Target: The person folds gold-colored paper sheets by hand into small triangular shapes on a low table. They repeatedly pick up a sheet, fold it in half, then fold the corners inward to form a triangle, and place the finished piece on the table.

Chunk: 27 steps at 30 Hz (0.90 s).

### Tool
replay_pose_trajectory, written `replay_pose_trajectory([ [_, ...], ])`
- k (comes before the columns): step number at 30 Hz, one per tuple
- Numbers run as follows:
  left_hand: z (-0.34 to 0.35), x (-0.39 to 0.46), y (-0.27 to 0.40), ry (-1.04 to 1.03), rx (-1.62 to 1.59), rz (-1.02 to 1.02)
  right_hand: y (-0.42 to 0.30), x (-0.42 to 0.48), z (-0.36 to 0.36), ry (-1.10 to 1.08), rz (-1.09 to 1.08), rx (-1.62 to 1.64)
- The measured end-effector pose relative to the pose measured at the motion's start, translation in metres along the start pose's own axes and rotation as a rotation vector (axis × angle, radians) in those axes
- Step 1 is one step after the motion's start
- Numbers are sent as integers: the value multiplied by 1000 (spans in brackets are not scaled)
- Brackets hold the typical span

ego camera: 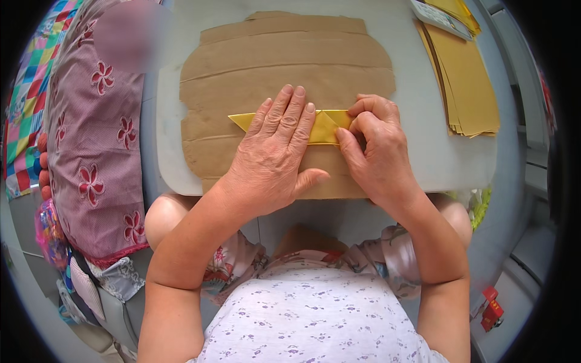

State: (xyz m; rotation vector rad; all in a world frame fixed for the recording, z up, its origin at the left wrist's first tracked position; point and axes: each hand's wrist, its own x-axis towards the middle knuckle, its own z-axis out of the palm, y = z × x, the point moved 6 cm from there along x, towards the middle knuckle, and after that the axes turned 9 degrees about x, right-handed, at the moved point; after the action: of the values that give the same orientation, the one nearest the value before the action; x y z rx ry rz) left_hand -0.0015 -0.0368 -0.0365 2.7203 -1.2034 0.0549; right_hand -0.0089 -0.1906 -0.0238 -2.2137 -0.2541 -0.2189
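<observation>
A strip of folded gold paper (pixel 323 129) lies crosswise on a flattened sheet of brown cardboard (pixel 290 54). Its left end comes to a sharp point, and a slanting fold shows near its right end. My left hand (pixel 279 145) rests flat over the strip's middle, fingers together and thumb out to the side, hiding the part beneath. At the right end, my right hand (pixel 379 140) pinches the paper between thumb and curled fingers. The fold under those fingertips is partly hidden.
The cardboard lies on a pale table (pixel 435 159) with rounded corners. At the right, a stack of gold paper sheets (pixel 470 86) has a white remote control (pixel 442 19) on its far end. A flowered purple cloth (pixel 100 149) covers a seat at the left.
</observation>
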Motion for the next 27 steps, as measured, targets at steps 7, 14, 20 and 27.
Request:
replay_pose_trajectory([
  [7,4,0,1,-43,20,-14,6,-12,-8,33,-98,-94],
  [14,5,0,1,-17,18,-40,-16,-31,10,-218,-319,-374],
  [20,6,-1,0,-48,90,-5,-11,-35,-4,-244,-303,-508],
  [27,5,0,1,-24,49,1,-1,-38,-34,-125,-275,-523],
])
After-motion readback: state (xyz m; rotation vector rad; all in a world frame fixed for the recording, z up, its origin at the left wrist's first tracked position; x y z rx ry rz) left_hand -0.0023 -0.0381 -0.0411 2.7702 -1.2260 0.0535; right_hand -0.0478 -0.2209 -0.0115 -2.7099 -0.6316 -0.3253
